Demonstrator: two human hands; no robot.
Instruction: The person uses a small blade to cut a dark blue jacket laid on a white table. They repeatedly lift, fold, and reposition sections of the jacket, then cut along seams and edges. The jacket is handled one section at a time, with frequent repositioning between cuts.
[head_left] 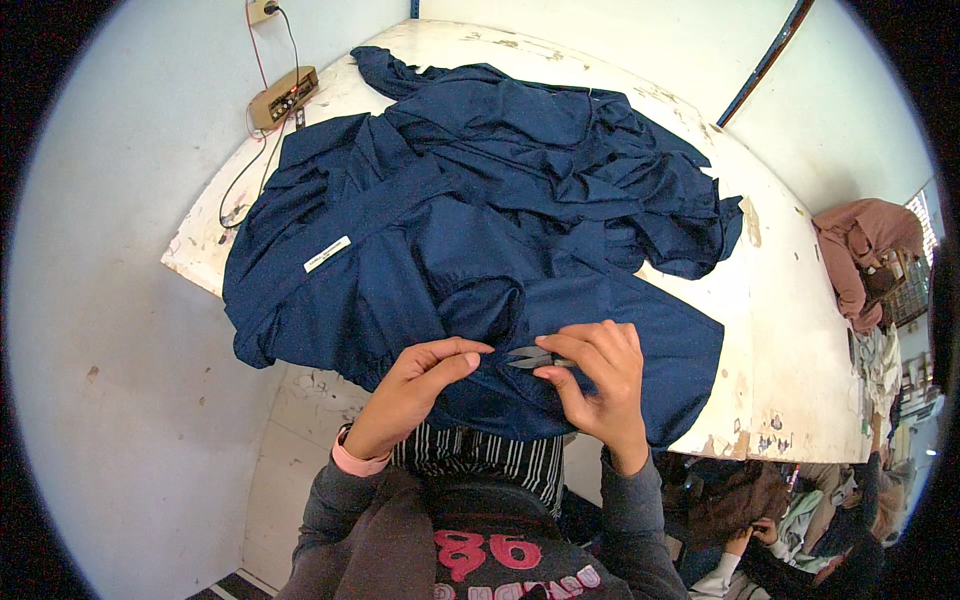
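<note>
A large dark navy garment (pixel 400 230) lies heaped in folds, its front edge hanging toward my lap. A small white label (pixel 327 254) shows on its left part. In my right hand (pixel 607 385) is a pair of thread snips (pixel 525 357), blades pointing left and slightly apart. My left hand (pixel 415 385) is closed in a pinch just left of the blade tips, over the cloth. Anything between those fingertips is too fine to make out. The snips and the left fingers do not visibly touch.
The garment rests on a worn white table (pixel 780 350) with chipped edges. A brown box with cables (pixel 285 98) sits at the back left against the wall. One person in brown (pixel 865 250) is at the far right; another person's hands (pixel 765 530) work among fabrics at the lower right.
</note>
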